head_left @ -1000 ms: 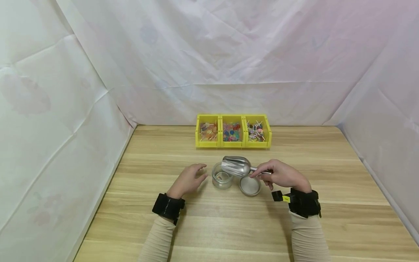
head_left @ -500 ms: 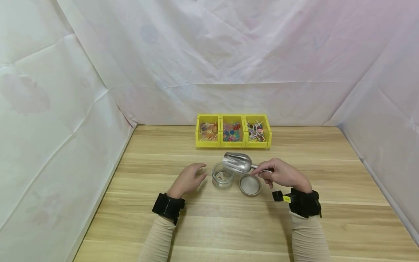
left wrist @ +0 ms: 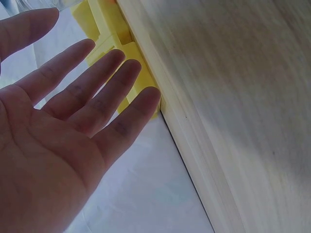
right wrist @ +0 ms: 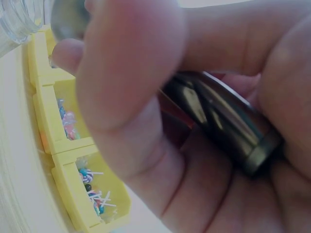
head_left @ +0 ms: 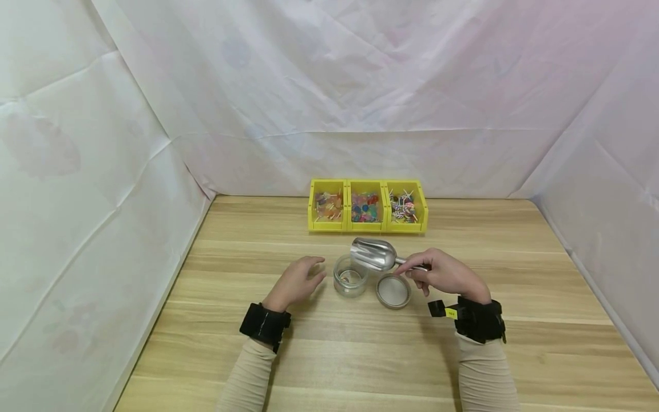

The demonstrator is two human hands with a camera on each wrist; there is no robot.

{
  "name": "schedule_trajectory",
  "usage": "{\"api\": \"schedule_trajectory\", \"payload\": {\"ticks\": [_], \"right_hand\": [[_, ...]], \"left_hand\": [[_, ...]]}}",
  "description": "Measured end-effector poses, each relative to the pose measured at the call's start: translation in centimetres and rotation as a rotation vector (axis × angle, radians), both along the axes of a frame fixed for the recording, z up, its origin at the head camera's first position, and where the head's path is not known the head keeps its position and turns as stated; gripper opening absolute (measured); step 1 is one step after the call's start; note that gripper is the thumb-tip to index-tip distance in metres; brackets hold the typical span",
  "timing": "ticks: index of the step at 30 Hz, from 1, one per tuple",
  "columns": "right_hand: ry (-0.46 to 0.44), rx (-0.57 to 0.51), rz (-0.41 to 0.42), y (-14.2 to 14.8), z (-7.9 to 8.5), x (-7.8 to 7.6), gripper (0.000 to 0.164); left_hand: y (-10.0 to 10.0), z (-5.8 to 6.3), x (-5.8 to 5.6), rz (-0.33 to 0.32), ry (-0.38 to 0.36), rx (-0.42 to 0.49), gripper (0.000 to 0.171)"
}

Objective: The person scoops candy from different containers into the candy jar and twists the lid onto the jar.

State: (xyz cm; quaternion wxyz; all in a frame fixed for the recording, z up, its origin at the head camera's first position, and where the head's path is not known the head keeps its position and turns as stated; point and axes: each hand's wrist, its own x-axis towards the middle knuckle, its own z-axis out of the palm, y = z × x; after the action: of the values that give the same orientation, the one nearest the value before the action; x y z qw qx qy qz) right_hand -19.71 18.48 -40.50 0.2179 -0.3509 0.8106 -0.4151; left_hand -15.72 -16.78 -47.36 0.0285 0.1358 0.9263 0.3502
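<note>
My right hand (head_left: 440, 272) grips the handle of a shiny metal scoop (head_left: 373, 254), its bowl pointing left and overlapping the far right rim of a glass jar (head_left: 350, 286). In the right wrist view the fingers curl round the dark, glossy scoop handle (right wrist: 223, 124). Something small lies at the bottom of the jar. To the jar's left, my left hand (head_left: 297, 281) holds nothing, its fingers spread and relaxed a short way from the glass. The left wrist view shows the same bare palm (left wrist: 53, 150). A round silver lid (head_left: 393, 291) lies just right of the jar.
Behind the jar stand three joined yellow bins (head_left: 366, 227). Lollipops with orange heads (head_left: 329, 207) fill the left one, colourful wrapped candies (head_left: 364, 208) the middle, striped-stick lollipops (head_left: 403, 207) the right. White cloth (head_left: 329, 154) hangs around the wooden table (head_left: 355, 360).
The scoop has risen slightly away from the jar toward the bins, and its bowl has shifted a little to the right. The left hand has stayed in place.
</note>
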Motion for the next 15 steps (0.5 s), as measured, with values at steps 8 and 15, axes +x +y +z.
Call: {"api": "schedule_trajectory", "payload": {"ticks": [8,15], "right_hand": [[0.0,-0.01,0.01,0.01,-0.02,0.03,0.035],[0.006,-0.009,-0.002,-0.05,0.05,0.09,0.032]], "left_hand": [[0.02,0.23,0.0,0.0,-0.022,-0.004,0.041],[0.08,0.2,0.13,0.009,-0.022,-0.023,0.041]]}}
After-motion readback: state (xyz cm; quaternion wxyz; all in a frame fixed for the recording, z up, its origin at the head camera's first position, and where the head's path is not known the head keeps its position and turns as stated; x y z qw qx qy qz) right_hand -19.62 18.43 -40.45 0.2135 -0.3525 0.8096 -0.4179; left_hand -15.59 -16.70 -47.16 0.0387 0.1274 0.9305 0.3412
